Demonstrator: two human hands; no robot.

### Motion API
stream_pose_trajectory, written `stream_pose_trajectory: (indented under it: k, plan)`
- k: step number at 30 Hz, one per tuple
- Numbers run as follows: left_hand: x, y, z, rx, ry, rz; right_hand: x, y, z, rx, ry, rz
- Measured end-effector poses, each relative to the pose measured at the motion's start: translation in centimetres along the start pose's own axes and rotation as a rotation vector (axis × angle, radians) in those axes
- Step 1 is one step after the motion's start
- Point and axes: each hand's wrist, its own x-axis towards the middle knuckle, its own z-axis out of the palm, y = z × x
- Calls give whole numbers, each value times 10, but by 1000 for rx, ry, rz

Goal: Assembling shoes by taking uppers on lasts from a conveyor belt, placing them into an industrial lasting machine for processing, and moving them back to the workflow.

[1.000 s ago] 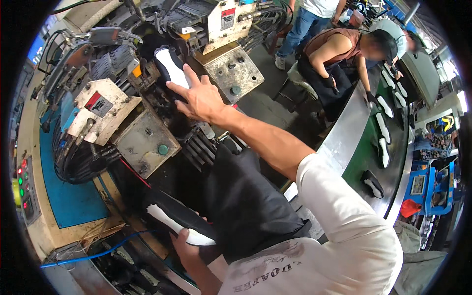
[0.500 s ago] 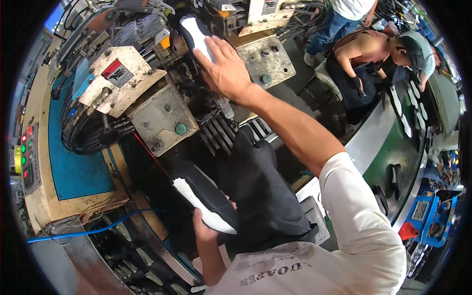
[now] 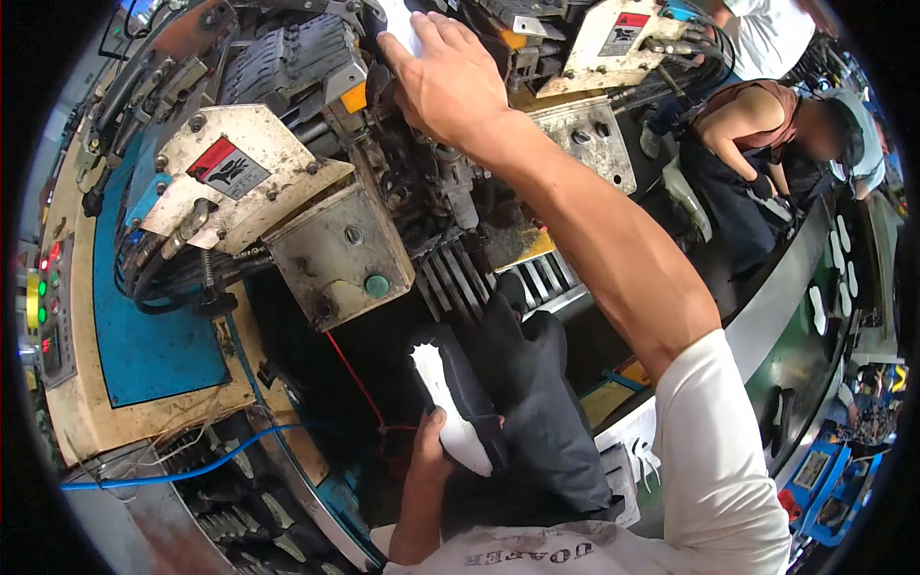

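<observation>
1. Held shoe [image 3: 448, 402] stands steeper than it did half a second ago, and the right hand [image 3: 450, 81] sits higher against the machine [image 3: 287, 67]. Some of that's just the head view shifting.
2. Biggest thing around is that machine. Step in hand, as far as I'd judge: handling a second shoe [image 3: 401, 24] up at the machine, with the held one waiting down low. Can't tell if the second one's being loaded or taken out.
3. Belt [image 3: 800, 350] off to the right carries more shoes [image 3: 817, 309], well apart from both hands.
4. Held shoe is pale sole up, just beside the dark trouser leg [image 3: 556, 412] and below the control box [image 3: 331, 259]. Second shoe is white side up too, partly cut off by the top edge.
5. Next move, imo, calls for firm control of the second shoe without knocking the metal around it.
6. Left hand [image 3: 433, 448] has a solid grip around the held shoe. Right grip is laid over the second one; can't tell if it's actually clenched.
</observation>
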Motion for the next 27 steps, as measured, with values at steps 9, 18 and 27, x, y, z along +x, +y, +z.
stream_pose_trajectory:
  k: [9,18,27]
  plan:
    - [9,6,-8,-207,-149,14,19,-5,-33,5,-51,20]
    - [-111,-19,-37,-269,183,260,-25,-9,-22,47,11,-58]
    - [-260,-113,-129,-435,1056,439,-441,-113,-95,257,-824,-151]
